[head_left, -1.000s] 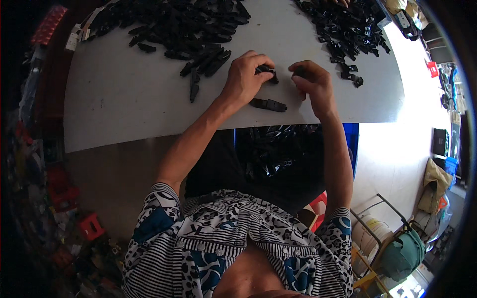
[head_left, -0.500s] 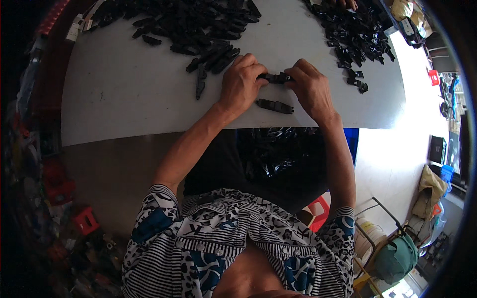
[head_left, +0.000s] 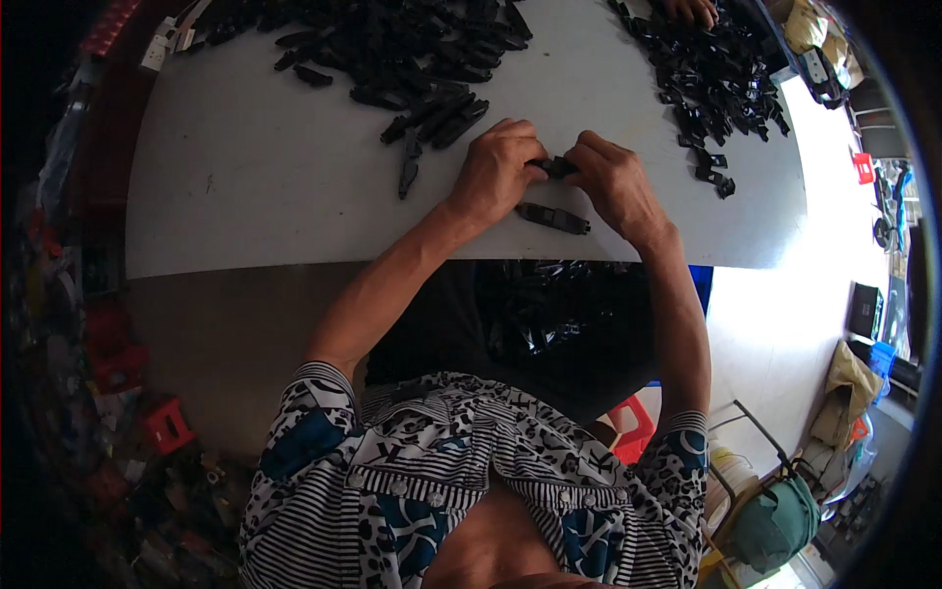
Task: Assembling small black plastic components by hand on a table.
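Observation:
Above the pale table (head_left: 294, 187), my left hand (head_left: 497, 169) and my right hand (head_left: 616, 185) pinch the two ends of a small black plastic part (head_left: 558, 168). My fingers cover most of it, and only its middle shows between them. Just nearer to me a long, narrow black plastic part (head_left: 553, 218) lies on the table, touched by neither hand. A heap of similar long black parts (head_left: 402, 59) spreads over the far left, one stray piece (head_left: 409, 165) left of my left hand.
At the far right lies a heap of smaller, shiny black pieces (head_left: 711, 83), where another person's hand (head_left: 695, 12) reaches in. Below the near table edge sits a mass of glossy black parts (head_left: 549, 304) beside a blue container edge (head_left: 701, 285). A red stool (head_left: 168, 425) stands at lower left.
My hands have come closer together, so less of the held part shows. The whole scene has shifted slightly right and down in the picture.

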The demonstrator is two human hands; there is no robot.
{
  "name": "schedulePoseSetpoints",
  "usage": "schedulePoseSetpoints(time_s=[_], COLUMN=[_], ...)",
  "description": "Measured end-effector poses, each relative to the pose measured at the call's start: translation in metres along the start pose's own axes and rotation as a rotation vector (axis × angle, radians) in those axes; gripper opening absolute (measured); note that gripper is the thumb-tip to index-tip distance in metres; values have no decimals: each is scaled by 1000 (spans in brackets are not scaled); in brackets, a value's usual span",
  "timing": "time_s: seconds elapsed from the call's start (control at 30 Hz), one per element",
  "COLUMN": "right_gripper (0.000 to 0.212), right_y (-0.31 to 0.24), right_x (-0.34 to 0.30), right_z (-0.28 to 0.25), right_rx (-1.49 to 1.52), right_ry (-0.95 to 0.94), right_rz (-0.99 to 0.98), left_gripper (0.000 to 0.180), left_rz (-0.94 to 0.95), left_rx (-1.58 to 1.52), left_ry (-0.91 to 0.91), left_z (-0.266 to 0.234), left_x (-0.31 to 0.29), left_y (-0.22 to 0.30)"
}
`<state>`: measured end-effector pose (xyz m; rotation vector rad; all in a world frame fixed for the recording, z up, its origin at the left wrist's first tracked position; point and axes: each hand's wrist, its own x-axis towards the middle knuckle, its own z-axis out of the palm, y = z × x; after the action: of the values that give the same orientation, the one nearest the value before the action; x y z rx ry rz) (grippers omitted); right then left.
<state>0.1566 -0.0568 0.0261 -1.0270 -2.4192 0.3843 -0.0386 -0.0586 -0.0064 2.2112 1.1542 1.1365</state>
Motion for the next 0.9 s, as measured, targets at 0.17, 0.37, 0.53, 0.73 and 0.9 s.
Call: schedulePoseSetpoints(time_s=[0.17,0.37,0.53,0.73,0.9], right_gripper=[15,10,13,15,13], right_y=[-1,4,10,9,4], right_x=[-13,-18,-20,-22,-17], right_z=[-9,-8,-9,-6,-6], right_rx=[-38,-110,-42,-131,-129], right_ry=[128,18,33,51,60], right_rz=[90,59,52,4,3], left_gripper=[23,24,23,23,23], left_rz=[-8,-1,-3,10,8], left_rx=[-1,13,24,38,28], left_ry=[8,-29,-67,-68,-56], left_z=[2,-2,-2,-1,-1], left_x=[0,1,3,3,3], left_y=[1,2,1,0,1])
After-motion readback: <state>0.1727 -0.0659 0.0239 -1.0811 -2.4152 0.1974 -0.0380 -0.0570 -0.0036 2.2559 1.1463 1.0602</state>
